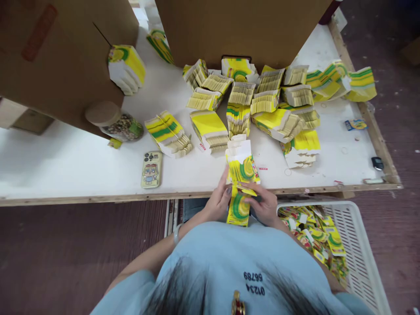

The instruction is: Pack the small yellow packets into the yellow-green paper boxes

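Note:
At the table's front edge, my left hand (218, 202) is closed around the left side of a yellow and green printed carton (239, 208) held close to my body. My right hand (264, 204) grips the same carton from the right, its fingers by a folded yellow flap at the top. Just beyond both hands, a fanned stack of flat cartons (242, 162) lies at the table's edge. The fingertips of both hands are partly hidden behind the carton.
Several bundles of flat cartons (210, 124) cover the middle of the white table (82, 168). Large cardboard boxes (236, 30) stand behind. Left are a lidded jar (123, 127) and a phone (152, 169). A white basket (364, 245) of loose cartons sits lower right.

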Demonstrator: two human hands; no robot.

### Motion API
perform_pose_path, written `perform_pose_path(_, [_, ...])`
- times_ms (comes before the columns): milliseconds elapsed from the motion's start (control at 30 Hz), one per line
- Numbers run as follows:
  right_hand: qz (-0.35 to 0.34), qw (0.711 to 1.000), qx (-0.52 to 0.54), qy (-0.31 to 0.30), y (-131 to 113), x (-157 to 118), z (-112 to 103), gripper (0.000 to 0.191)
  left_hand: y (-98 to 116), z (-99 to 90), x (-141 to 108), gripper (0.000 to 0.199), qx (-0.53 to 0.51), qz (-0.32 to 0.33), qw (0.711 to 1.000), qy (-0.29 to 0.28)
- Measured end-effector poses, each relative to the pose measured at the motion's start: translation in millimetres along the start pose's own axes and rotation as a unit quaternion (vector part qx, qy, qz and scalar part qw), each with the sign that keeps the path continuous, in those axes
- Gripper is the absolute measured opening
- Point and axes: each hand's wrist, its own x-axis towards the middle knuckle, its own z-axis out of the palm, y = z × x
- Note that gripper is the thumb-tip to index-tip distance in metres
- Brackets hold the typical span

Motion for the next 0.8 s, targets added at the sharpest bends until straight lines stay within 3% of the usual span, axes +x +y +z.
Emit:
perform_pose_path(67, [-0.045, 0.996, 0.017, -0.07, -4, 0, -9, 0.039, 8, -5.2, 0, 0.073, 0.045, -0.012, 0.999, -0.025])
perform_pose_path(100, [-0.037, 0.995, 0.026, -0.089, -6, 0, -12, 0.04, 13, -8.0, 0, 0.069, 0.068, -0.03, 0.997, -0.034])
perform_pose_path(267, [0.167, 0.971, 0.101, -0.137, -22, 1, -9, 0.048, 32, -15.4, 2, 0.054, 0.144, -0.106, 0.982, -0.066])
perform_pose_path(467, [0.216, 0.945, 0.17, -0.179, -33, 9, -21, 0.048, 36, -14.1, 3, 0.052, 0.154, -0.112, 0.978, -0.084])
perform_pose_path(567, [0.249, 0.924, 0.201, -0.208, -30, 8, -20, 0.048, 38, -15.1, 1, 0.047, 0.209, -0.077, 0.971, -0.088])
perform_pose_path(700, [0.251, 0.942, 0.197, -0.102, -19, 0, -16, 0.045, 39, -18.5, 25, 0.04, 0.27, 0.037, 0.952, -0.137])
perform_pose_path(733, [0.248, 0.95, 0.179, -0.061, -16, -4, -25, 0.046, 38, -19.8, 39, 0.039, 0.294, 0.083, 0.943, -0.129])
perform_pose_path(800, [0.238, 0.965, 0.105, 0.019, -9, -14, -60, 0.049, 36, -23.3, 75, 0.033, 0.355, 0.178, 0.916, -0.06])
